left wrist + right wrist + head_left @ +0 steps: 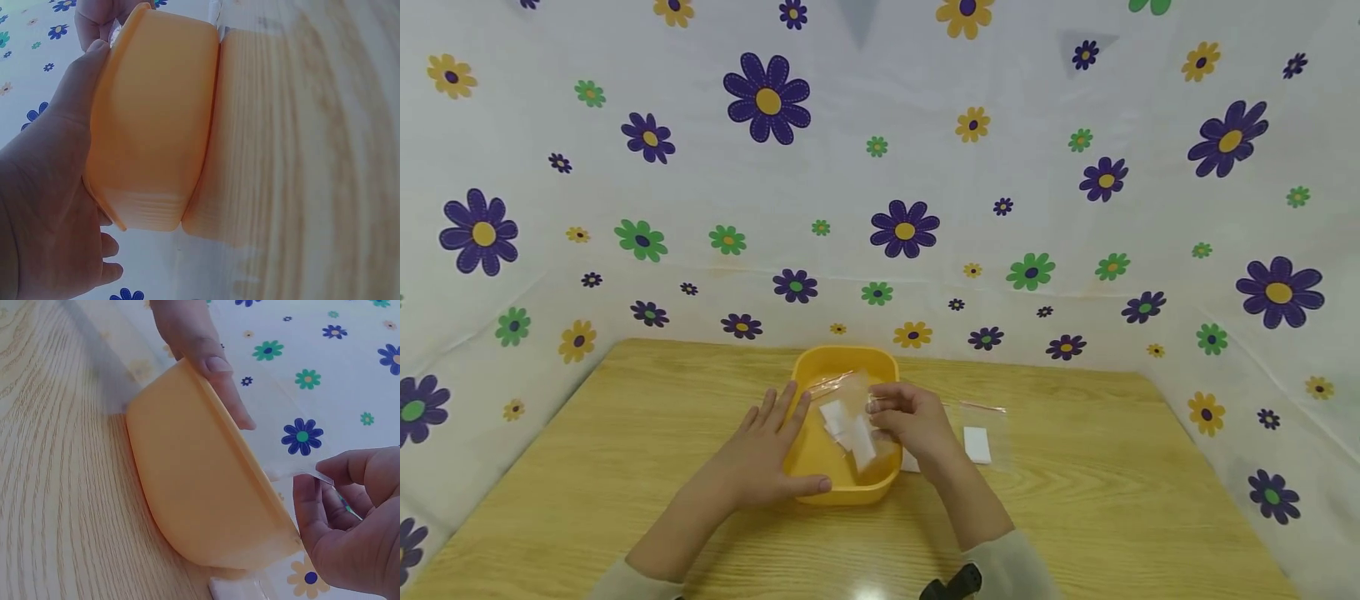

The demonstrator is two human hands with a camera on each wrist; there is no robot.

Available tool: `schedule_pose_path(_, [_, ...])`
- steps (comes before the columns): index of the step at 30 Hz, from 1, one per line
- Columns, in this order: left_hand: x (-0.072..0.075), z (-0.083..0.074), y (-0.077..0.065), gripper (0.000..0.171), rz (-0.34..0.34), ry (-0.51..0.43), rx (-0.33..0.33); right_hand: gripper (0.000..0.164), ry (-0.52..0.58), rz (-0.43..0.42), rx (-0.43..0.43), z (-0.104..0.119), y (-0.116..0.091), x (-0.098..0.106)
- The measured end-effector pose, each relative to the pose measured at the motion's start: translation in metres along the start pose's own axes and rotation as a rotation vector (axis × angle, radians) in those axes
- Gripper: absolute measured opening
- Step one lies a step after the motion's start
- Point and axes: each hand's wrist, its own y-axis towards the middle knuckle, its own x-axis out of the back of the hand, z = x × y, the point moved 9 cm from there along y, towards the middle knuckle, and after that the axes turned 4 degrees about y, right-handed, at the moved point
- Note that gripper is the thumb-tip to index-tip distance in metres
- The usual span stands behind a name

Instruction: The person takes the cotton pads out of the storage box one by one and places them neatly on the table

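A yellow plastic basin [848,495] stands on the table with several clear zip bags holding white pieces inside it. My left hand [752,462] rests on its left side, fingers spread and straight at the rim, thumb along the front edge; the left wrist view shows this hand [47,187] against the basin wall [156,119]. Over the basin's right side, my right hand [919,423] pinches a clear zip bag [863,446] between thumb and fingers. In the right wrist view a thin edge of the clear bag [303,472] shows at the right hand's fingertips [305,487].
Right of the basin, a clear zip bag with a white rectangle [977,445] lies on the wooden table [1097,483]. Another white item [910,462] is partly hidden beneath the right hand. A flower-print cloth [850,183] hangs behind the table and along both sides.
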Motion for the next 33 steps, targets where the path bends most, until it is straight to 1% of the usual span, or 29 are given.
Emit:
schedule_pose_path(4, [0.000,0.002,-0.001,0.119,-0.002,0.008,0.008,0.035,0.086,-0.008,-0.006,-0.004,0.000,0.009])
schedule_pose_path(8, [-0.001,0.004,-0.001,0.119,-0.002,0.009,0.010,0.036,0.126,-0.020,0.003,-0.005,0.001,0.018])
schedule_pose_path(15, [-0.001,0.003,-0.002,0.119,0.005,-0.013,0.005,0.036,0.165,-0.044,-0.004,-0.006,0.000,0.034])
schedule_pose_path(25, [-0.003,0.003,0.000,0.119,0.007,0.002,0.005,0.037,0.192,-0.097,-0.008,-0.005,-0.007,0.055])
schedule_pose_path(33, [0.000,0.001,-0.001,0.118,0.007,-0.014,0.006,0.041,0.238,-0.113,-0.005,-0.002,-0.013,0.070])
